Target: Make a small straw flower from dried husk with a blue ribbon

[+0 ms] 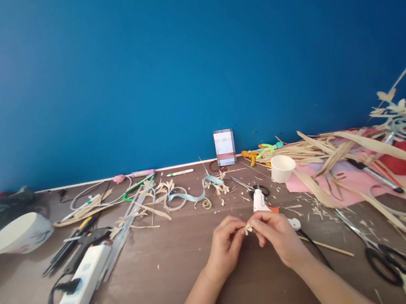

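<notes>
Between my fingertips is a small pale flower of dried husk (249, 228), held above the brown table. My left hand (226, 247) pinches it from the left, thumb and forefinger together. From the other side my right hand (277, 234) grips it, with the fingers curled and partly hiding it. Just behind my right hand lies a white glue gun (258, 199) with an orange trigger, its nozzle pointing away from me. Small scissors (247, 186) lie behind the glue gun, their black handles partly covered by it. A white paper cup (283, 168) stands to the right.
On the left are a power strip (77, 295), a black glue gun (91, 243) and a white bowl (21, 234). Larger scissors (377, 246) lie at right near husk strips (329, 189) on pink paper (294, 182). A phone-like screen (224, 147) leans against the blue wall (175, 65).
</notes>
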A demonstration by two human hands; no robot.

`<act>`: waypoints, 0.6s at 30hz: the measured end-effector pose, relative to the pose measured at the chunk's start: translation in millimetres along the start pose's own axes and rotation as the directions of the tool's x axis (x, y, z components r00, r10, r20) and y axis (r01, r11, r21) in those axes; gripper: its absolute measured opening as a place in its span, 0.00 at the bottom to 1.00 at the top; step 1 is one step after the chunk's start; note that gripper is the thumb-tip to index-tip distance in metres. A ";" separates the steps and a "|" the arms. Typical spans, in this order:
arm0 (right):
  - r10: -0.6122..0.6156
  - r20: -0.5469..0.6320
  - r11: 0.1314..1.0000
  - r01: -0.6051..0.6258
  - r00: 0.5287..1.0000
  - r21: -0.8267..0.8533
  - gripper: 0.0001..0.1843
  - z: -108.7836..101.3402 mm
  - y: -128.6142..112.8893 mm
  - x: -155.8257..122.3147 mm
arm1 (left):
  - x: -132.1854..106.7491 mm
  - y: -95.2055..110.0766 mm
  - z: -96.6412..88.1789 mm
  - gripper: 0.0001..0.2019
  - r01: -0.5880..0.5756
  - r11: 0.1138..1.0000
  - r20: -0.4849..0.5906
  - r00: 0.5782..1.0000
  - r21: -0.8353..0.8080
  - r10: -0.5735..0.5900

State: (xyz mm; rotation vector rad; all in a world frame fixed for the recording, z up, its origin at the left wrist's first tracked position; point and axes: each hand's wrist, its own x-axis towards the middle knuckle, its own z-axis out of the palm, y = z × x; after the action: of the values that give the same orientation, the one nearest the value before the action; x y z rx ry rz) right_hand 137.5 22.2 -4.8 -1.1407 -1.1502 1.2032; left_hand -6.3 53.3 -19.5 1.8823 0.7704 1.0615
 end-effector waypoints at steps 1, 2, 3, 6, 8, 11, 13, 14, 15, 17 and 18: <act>0.013 -0.010 1.000 -0.013 1.000 0.015 0.14 0.2 0.6 0.4 | 0.3 0.0 -0.1 0.07 0.010 1.000 0.005 1.000 -0.008 -0.010; 0.032 -0.020 0.999 -0.031 0.999 0.040 0.15 0.6 1.1 0.8 | 0.5 0.1 -0.3 0.07 0.022 1.000 0.010 1.000 -0.018 -0.022; 0.056 -0.025 0.996 -0.054 0.998 0.076 0.16 1.1 1.5 1.3 | 0.6 0.4 -0.4 0.07 0.037 0.999 0.017 0.999 -0.032 -0.036; 0.165 0.005 0.960 -0.162 0.986 0.229 0.16 2.6 2.1 3.0 | 0.6 1.2 -0.8 0.08 0.082 0.991 0.054 0.996 -0.109 -0.077; 0.223 0.053 0.929 -0.228 0.973 0.292 0.16 2.8 2.3 3.7 | 0.3 1.3 -1.0 0.09 0.109 0.981 0.071 0.993 -0.160 -0.099; 0.183 0.055 0.956 -0.191 0.982 0.222 0.16 2.0 2.8 2.8 | -0.4 0.7 -1.1 0.09 0.120 0.978 0.072 0.991 -0.169 -0.109; 0.104 0.008 0.992 -0.105 0.995 0.076 0.16 1.4 2.7 0.9 | -0.7 0.1 -1.3 0.08 0.113 0.984 0.068 0.992 -0.137 -0.104; 0.069 -0.019 0.998 -0.069 0.997 0.000 0.15 1.3 2.3 -0.2 | -0.7 0.0 -1.4 0.08 0.111 0.987 0.066 0.992 -0.120 -0.104; 0.043 -0.041 0.997 -0.045 0.998 -0.060 0.14 1.4 1.8 -1.2 | -0.6 0.0 -1.5 0.08 0.111 0.988 0.064 0.992 -0.104 -0.105; 0.022 -0.054 0.993 -0.028 0.998 -0.115 0.13 1.9 0.4 -2.7 | -0.3 0.4 -1.7 0.08 0.115 0.990 0.061 0.992 -0.081 -0.110; 0.024 -0.047 0.993 -0.029 0.999 -0.117 0.13 2.3 -0.4 -3.0 | -0.1 0.8 -1.8 0.08 0.116 0.991 0.062 0.992 -0.073 -0.112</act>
State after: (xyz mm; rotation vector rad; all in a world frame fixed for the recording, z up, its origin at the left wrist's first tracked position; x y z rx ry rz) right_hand 135.1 19.2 -4.4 -1.2698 -1.1871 1.1358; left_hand -7.9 53.5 -18.3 1.7749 0.7838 0.9483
